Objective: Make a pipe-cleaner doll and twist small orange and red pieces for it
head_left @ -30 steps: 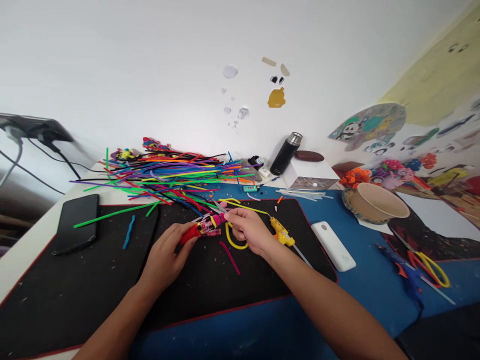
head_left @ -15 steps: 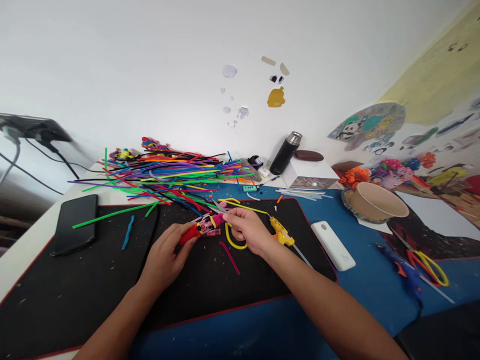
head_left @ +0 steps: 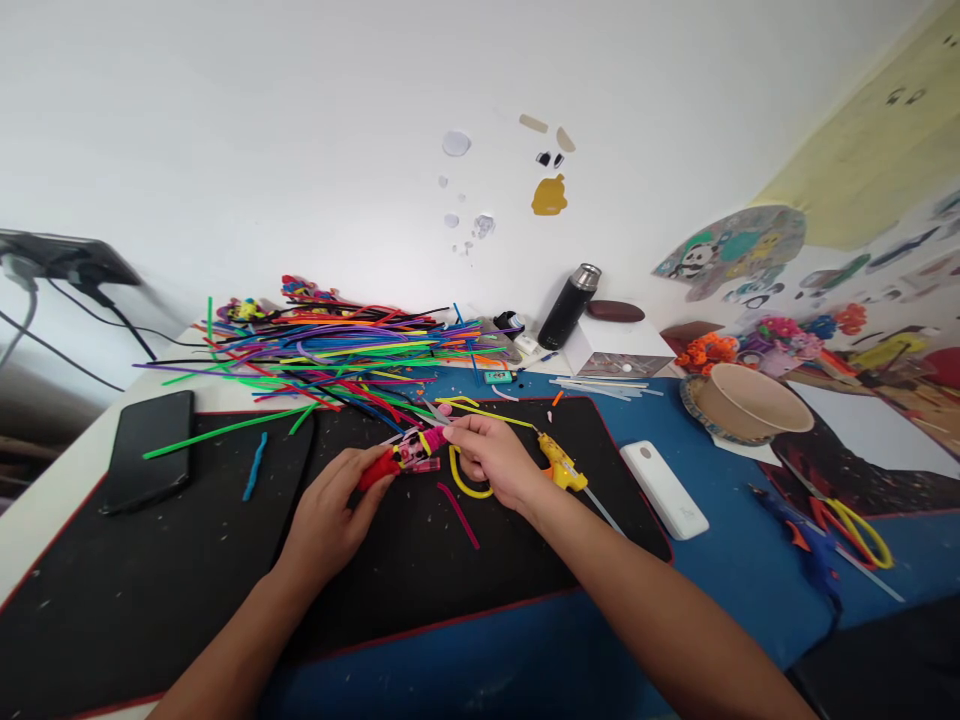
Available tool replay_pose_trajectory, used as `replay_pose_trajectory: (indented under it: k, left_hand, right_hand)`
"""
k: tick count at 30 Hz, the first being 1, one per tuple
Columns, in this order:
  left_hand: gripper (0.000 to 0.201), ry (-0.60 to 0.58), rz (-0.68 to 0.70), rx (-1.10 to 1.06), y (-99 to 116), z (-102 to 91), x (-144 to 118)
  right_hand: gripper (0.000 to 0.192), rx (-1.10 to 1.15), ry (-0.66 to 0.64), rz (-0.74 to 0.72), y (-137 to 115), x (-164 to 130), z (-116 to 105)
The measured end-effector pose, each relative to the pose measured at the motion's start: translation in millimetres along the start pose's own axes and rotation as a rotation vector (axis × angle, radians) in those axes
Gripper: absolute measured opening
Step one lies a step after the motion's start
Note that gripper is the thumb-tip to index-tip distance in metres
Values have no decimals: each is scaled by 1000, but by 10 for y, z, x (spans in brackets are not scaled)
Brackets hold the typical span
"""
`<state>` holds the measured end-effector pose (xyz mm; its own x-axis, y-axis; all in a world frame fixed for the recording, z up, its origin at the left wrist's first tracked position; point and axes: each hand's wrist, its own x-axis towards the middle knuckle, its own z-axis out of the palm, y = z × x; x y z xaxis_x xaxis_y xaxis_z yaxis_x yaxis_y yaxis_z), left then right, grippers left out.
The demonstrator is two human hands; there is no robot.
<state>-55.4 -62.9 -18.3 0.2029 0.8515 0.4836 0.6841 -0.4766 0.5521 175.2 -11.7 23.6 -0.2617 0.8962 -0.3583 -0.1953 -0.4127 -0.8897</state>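
- Pipe-cleaner figure [head_left: 409, 455] on black mat [head_left: 150, 580], just before the stick pile [head_left: 330, 350], pinched by left hand [head_left: 330, 515].
- Right hand [head_left: 491, 460] pinching its pink end; could unravel under a hard tug.
- Glue gun [head_left: 562, 465] beside right wrist, easily knocked.

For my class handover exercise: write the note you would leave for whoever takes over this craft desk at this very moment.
Left hand: closed on the red end of a small pipe-cleaner figure, held low over the black mat.
Right hand: fingertips pinching the figure's pink end.
Nearby: yellow pipe-cleaner loop under the right hand, loose pink piece on the mat, yellow glue gun just right of the right hand, pipe-cleaner pile behind.
Done: red, pink and yellow parts already joined.
Left: yellow loop and pink piece lie unattached.
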Motion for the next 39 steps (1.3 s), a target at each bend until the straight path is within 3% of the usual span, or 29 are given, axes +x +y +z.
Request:
replay_pose_trajectory:
  k: [14,19,26,39]
  left_hand:
    - [27,30,19,1,31,30,0]
    - [32,2,-88,-76,60,26,13]
    - [44,-132,-234,-208,95,38,34]
    - [52,-180,-430,-450,121,26,66]
  right_hand:
    - [42,-7,16,2,19,9,32]
    - [42,1,5,-3,26,20,32]
    - [40,-29,28,-15,13,47,19]
    - [37,-58,26,-5,5,118,-38]
